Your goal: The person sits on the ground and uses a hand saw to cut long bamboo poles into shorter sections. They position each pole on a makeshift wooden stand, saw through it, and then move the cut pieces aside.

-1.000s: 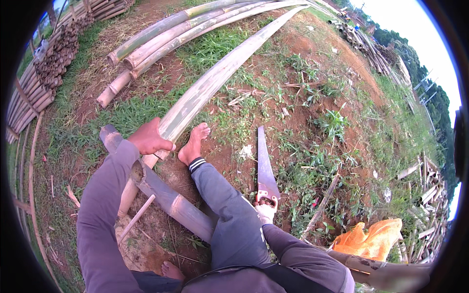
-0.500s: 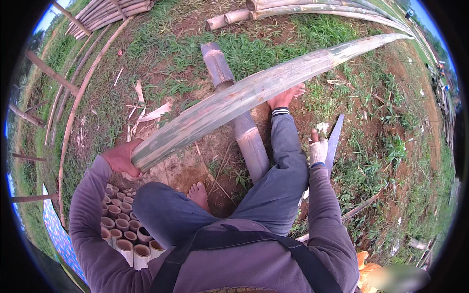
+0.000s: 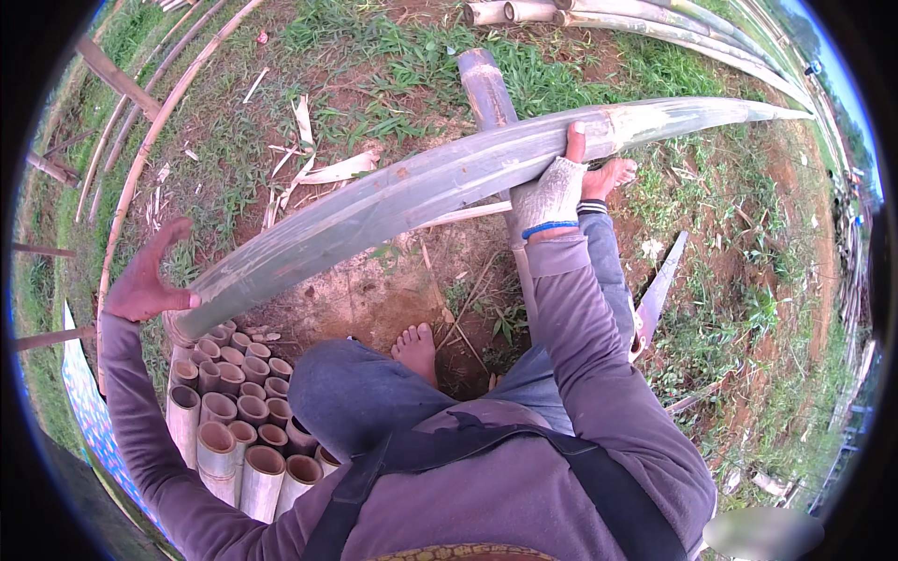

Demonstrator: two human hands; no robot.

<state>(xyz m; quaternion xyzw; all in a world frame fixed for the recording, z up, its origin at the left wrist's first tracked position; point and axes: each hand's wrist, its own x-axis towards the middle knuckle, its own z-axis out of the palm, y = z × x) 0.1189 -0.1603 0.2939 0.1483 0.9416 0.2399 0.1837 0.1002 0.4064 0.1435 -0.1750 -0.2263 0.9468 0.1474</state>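
A long, thick green bamboo pole (image 3: 374, 210) lies slantwise across a shorter bamboo log (image 3: 486, 89) on the ground. My right hand (image 3: 554, 194), in a pale knitted glove with a blue cuff, grips the pole right of the log, its thumb over the top. At the pole's near left end my left hand (image 3: 150, 276) is bare and spread open, its thumb tip at the cut end. A handsaw (image 3: 659, 285) rests on the ground beyond my right leg; its handle is partly hidden.
Several short cut bamboo tubes (image 3: 217, 438) stand upright beside my left knee. More bamboo poles (image 3: 645, 28) lie at the far right. A thin bamboo rail (image 3: 140, 173) runs along the left. Peeled bamboo strips (image 3: 341, 168) litter the dirt, and my bare foot (image 3: 414, 351) is below the pole.
My right hand has moved from beside the saw up to the bamboo pole and grips it. My left hand has loosened and spread open. The pole's near end has shifted left.
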